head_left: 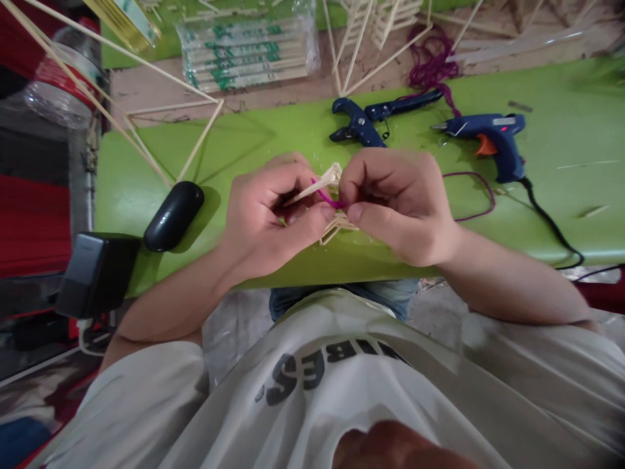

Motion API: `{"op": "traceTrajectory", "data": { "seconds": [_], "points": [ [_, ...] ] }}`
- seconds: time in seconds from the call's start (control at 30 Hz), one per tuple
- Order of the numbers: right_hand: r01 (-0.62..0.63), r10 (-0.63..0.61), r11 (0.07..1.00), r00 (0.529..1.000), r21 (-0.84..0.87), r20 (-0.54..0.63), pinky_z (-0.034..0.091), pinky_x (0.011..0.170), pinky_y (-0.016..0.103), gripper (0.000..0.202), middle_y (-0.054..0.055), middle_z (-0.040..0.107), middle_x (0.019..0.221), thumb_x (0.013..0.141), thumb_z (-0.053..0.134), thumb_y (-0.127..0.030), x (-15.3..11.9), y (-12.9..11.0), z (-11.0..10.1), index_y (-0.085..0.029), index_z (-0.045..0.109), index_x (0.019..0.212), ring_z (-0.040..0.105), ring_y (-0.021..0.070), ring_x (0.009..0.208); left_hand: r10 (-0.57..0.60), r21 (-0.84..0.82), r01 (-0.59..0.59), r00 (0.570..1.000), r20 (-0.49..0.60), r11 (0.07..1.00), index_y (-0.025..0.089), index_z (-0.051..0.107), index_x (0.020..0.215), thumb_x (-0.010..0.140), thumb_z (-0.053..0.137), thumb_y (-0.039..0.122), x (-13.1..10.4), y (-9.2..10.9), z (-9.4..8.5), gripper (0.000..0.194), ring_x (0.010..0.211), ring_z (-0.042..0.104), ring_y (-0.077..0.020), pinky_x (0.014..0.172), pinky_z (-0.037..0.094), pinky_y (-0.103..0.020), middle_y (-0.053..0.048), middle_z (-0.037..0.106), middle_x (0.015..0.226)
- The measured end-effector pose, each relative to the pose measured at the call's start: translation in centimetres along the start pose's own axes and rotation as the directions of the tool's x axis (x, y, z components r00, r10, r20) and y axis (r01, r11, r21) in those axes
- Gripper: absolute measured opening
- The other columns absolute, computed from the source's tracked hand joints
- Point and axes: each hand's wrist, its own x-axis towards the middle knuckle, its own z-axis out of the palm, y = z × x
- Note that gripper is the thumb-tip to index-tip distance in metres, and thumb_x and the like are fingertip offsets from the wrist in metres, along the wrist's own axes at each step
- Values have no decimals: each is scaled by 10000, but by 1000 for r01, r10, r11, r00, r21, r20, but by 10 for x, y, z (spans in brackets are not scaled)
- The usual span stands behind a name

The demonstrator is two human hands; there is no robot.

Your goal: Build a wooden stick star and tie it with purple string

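Note:
Close together over the front of the green table (273,137), both hands are at a small pale wooden stick piece (332,174). My left hand (278,218) is closed around part of this piece, its thumb against a purple string (328,198). The string runs between the two hands, and my right hand (400,205) pinches it with thumb and forefinger. Under the fingertips more thin sticks (336,225) show. To the right a loop of purple string (488,195) lies on the table.
Behind my hands lie blue cutters (359,122), with a blue glue gun (502,140) and its cable at right. A black oval case (174,216), black box (97,270) and stick frame (200,140) are left. Packaged sticks (249,55) and bundled purple string (432,62) lie farther back.

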Motion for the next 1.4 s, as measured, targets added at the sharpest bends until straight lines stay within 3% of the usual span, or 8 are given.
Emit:
{"op": "traceTrajectory", "data": {
  "seconds": [0.23,0.37,0.5,0.63,0.83,1.03,1.13,1.4],
  "points": [
    [-13,12,1000,999,-3,-53,319,546,339,293,-24,631,743,940,928,-334,0,3,3,-230,658,892,465,116,614,-19,-39,19,1000,0,999,266,763,889,996,923,482,1,-1,-1,290,639,467,-135,566,316,-393,-35,619,833],
    [-21,21,1000,999,-10,-28,325,564,360,230,-16,600,741,951,851,-257,0,3,2,-234,646,850,460,120,630,0,-44,-1,1000,-1,999,268,757,891,1017,859,417,0,1,0,221,632,464,-139,555,311,-395,-38,618,817],
    [-11,11,1000,1000,11,18,287,558,369,252,-48,510,697,852,799,-143,1,1,0,-243,580,780,367,104,593,51,-28,-51,999,17,998,261,742,891,1030,833,369,2,-3,1,198,621,455,-129,524,308,-375,-35,615,797],
    [-21,21,998,1000,67,2,328,548,349,192,-52,578,702,829,797,-133,2,-1,0,-232,633,843,427,104,577,123,-46,-123,992,1,991,255,732,905,1061,845,447,4,-8,1,272,604,445,-111,495,277,-345,-24,609,772],
    [-39,42,991,999,126,-16,326,526,304,157,-30,625,719,921,841,-246,4,4,4,-201,691,922,485,107,591,57,-89,-57,998,-4,994,245,733,902,1058,884,544,4,-4,2,370,630,466,-105,532,298,-333,-19,604,790],
    [-61,64,984,998,165,-17,397,543,288,246,-10,688,770,893,925,-277,4,7,4,-191,727,1010,558,125,636,56,-107,-58,998,-19,993,246,717,854,1010,921,521,6,-3,3,376,654,500,-117,540,327,-327,-29,630,793],
    [-62,67,992,997,109,-41,395,556,297,162,7,693,767,941,872,-261,3,3,4,-191,727,925,559,126,642,85,-109,-87,996,-23,990,243,728,865,1011,930,490,7,-5,3,351,640,486,-104,531,330,-313,-21,621,785],
    [-6,3,1000,992,-19,-128,432,555,306,321,7,682,773,979,965,-418,0,5,5,-218,721,921,549,135,655,50,-123,-56,997,-56,991,237,764,897,943,1004,458,2,-7,4,329,620,477,-90,485,317,-287,-17,631,818]
  ]
}}
